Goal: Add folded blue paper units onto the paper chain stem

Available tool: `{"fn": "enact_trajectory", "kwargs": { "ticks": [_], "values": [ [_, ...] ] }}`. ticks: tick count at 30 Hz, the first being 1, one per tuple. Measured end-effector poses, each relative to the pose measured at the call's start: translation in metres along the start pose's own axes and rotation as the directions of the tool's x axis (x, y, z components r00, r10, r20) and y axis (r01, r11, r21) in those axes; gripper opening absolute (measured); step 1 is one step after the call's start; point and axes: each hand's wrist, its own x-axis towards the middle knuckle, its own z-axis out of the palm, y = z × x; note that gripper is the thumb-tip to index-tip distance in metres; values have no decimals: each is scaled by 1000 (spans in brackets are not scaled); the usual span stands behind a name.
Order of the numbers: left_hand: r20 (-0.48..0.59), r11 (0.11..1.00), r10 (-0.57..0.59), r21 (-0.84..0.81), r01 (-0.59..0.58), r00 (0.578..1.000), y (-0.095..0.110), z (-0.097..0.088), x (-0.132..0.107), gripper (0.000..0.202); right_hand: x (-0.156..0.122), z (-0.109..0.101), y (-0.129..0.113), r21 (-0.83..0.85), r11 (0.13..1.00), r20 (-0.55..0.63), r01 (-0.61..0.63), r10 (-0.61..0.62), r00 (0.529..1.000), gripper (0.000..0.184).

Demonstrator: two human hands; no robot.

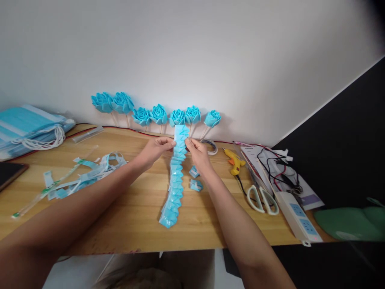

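Note:
A long strip of folded blue petals hangs and lies down the middle of the wooden table, its lower end near the front edge. My left hand pinches the strip's left edge close to its top. Opposite it, my right hand grips the right edge between thumb and fingers. Two small folded blue pieces lie beside the strip, near my right wrist. Behind the strip's top, several blue flowers on thin sticks lean against the wall.
Blue face masks are stacked at the left, with cut scraps nearer the middle. On the right lie a yellow glue gun, scissors, a power strip, papers with cables and a tape roll. The table's front edge runs below.

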Motion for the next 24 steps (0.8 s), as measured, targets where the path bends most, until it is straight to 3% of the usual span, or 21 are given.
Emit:
{"fn": "enact_trajectory", "kwargs": {
  "ticks": [5,10,17,24],
  "values": [
    [-97,999,38,6,-38,995,1,-2,2,31,-1,1,-2,80,996,56,-42,38,998,33],
    [-127,999,52,-4,-53,991,-1,-3,2,34,-1,2,0,105,989,64,-104,98,993,34],
    [-31,998,62,22,-61,998,-4,-2,1,43,-1,1,3,6,999,51,-37,37,998,31],
    [-36,999,3,43,-1,999,-2,0,1,33,-2,1,1,-35,999,32,-9,11,999,33]
  ]
}}
